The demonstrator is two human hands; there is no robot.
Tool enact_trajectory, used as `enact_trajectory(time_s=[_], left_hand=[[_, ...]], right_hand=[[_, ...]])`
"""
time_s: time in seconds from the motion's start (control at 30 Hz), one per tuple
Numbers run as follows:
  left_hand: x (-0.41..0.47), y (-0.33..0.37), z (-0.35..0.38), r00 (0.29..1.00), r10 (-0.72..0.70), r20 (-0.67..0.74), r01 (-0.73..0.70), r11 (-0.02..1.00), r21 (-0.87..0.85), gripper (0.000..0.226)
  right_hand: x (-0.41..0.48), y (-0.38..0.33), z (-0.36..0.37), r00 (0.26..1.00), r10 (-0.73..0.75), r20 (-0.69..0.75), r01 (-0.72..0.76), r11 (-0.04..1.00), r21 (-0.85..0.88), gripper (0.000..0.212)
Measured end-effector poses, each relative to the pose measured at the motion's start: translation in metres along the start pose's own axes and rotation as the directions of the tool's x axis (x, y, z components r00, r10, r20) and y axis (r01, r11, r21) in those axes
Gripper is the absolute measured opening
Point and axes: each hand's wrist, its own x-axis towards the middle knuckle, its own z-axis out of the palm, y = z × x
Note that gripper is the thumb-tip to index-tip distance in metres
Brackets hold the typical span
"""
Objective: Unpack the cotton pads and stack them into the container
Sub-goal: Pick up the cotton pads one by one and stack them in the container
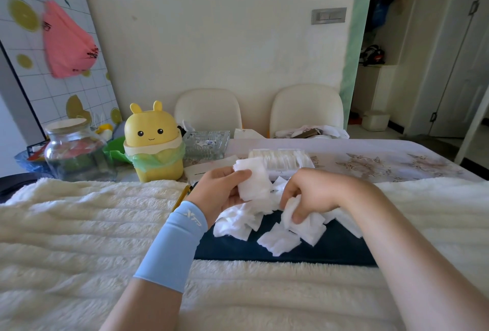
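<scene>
A: While the left hand (225, 190) grips a stack (254, 181) of white cotton squares, thumb on top and fingers beneath, what is the right hand doing?

B: The right hand (307, 198) sits at 3 o'clock from the left, knuckles up. Its fingers are curled down and clutch a bunch (304, 222) of the same squares.

A: And the loose ones?

B: The pads (277, 240) lie scattered in a low heap on a dark blue mat (225, 248), under and between the two hands. A few have slid out toward 6 o'clock, and more run off toward 4 o'clock past the right wrist.

A: Where is the container?

B: The container (280, 160) is at 12 o'clock from the heap. It is clear and lies on the worktop (370, 161), just beyond the edge of the blanket (79, 224). Something pale shows through its wall, too blurred to name. The raised stack hides part of its near left corner.

A: So the mat is not on the bare worktop?

B: No, it lies on the fluffy cream blanket, which covers the near half.

A: Anything else close by?

B: A yellow bin (153, 142) with a face and a green liner stands at 10 o'clock from the hands. A glass jar (74, 148) stands at 9 o'clock from the bin. A light blue sleeve (174, 243) wraps the left forearm up to the wrist, and the right arm is bare.
</scene>
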Motion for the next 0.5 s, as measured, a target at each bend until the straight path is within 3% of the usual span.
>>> enact_trajectory(time_s=[0.07, 0.17, 0.33, 0.5], left_hand=[[0.002, -0.001, -0.001, 1.000, 0.006, -0.019, -0.005, 1.000, 0.026, 0.018], [0.003, -0.003, -0.001, 0.999, 0.019, -0.044, -0.017, 0.999, 0.049, 0.016], [0.005, -0.004, 0.000, 0.993, 0.073, -0.093, -0.059, 0.988, 0.145, 0.015], [0.004, -0.003, 0.000, 0.990, 0.104, -0.092, -0.086, 0.979, 0.186, 0.018]], right_hand=[[-0.003, 0.002, -0.004, 1.000, -0.024, -0.017, 0.025, 0.997, 0.072, 0.022], [-0.005, 0.006, -0.009, 0.994, -0.072, -0.085, 0.091, 0.966, 0.244, 0.021], [0.002, 0.010, -0.009, 0.960, -0.109, -0.257, 0.234, 0.817, 0.528, 0.022], [0.003, -0.001, -0.004, 0.949, -0.172, -0.263, 0.309, 0.672, 0.673, 0.060]])
